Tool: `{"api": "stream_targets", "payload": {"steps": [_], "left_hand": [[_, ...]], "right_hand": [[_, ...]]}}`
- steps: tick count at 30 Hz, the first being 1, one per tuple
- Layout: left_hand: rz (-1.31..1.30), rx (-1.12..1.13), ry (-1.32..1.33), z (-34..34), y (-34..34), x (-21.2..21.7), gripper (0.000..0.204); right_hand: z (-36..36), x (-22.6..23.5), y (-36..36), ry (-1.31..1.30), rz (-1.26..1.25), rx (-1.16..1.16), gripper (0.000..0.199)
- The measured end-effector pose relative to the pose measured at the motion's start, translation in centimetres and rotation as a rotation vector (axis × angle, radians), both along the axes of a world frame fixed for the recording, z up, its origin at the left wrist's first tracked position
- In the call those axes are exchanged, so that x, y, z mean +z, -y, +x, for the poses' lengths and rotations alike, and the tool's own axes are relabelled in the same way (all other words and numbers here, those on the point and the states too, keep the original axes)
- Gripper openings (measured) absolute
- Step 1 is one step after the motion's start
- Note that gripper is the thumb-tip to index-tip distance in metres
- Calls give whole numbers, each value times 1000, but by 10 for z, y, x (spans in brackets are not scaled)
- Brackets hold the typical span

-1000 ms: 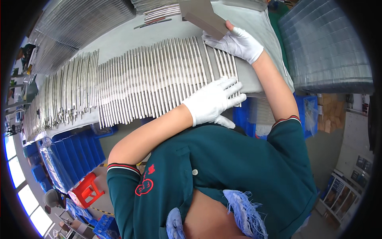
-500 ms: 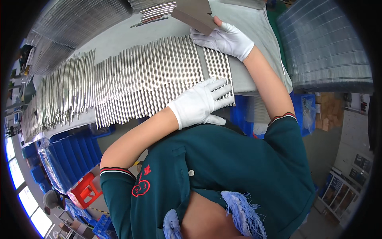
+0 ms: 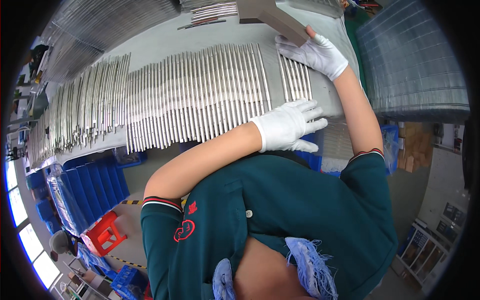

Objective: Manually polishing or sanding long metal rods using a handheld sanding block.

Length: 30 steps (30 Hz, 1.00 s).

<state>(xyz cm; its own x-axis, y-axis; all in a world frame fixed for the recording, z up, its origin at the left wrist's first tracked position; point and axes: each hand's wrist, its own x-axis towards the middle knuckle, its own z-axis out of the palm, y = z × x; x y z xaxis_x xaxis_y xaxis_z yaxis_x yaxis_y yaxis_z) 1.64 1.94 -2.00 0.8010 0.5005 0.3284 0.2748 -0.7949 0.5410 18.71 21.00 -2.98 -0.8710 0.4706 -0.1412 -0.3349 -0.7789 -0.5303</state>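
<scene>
My left hand [image 3: 292, 126], in a white glove, lies with its fingers stretched over the near ends of a small group of thin silver metal rods [image 3: 295, 82]. At their far ends rests my right hand [image 3: 322, 56], also gloved, with fingers extended and the thumb tip bare. Both hands are open, pressed flat on the rods rather than wrapped round them. A gap separates this group from a long row of similar rods [image 3: 200, 95] to the left. An angular grey-brown piece [image 3: 282, 22] overlaps the view by my right fingers; whether they touch it I cannot tell.
More rods [image 3: 90, 102] lie unevenly at the far left of the pale-covered table [image 3: 155, 42]. Clear ribbed stacks stand at the back left [image 3: 110, 25] and right [image 3: 420, 65]. Below are blue bins [image 3: 95, 187] and a red stool [image 3: 105, 234].
Both hands have moved right with the small group of rods. The gap between that group and the long row is wider. The view has shifted a little too.
</scene>
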Motion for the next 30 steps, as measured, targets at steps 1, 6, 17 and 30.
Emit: {"api": "stream_targets", "payload": {"steps": [1,6,17,30], "left_hand": [[2,-2,-3,-1,0,3,75],[102,98,-128,-38,13,23,81],[103,362,-499,-97,56,24,83],[162,192,-355,-60,32,8,74]], "right_hand": [[12,2,-1,42,3,-34,72],[27,19,-1,24,152,-127,70],[-120,-2,17,-117,-23,103,69],[-76,-12,7,-100,-135,124,69]]}}
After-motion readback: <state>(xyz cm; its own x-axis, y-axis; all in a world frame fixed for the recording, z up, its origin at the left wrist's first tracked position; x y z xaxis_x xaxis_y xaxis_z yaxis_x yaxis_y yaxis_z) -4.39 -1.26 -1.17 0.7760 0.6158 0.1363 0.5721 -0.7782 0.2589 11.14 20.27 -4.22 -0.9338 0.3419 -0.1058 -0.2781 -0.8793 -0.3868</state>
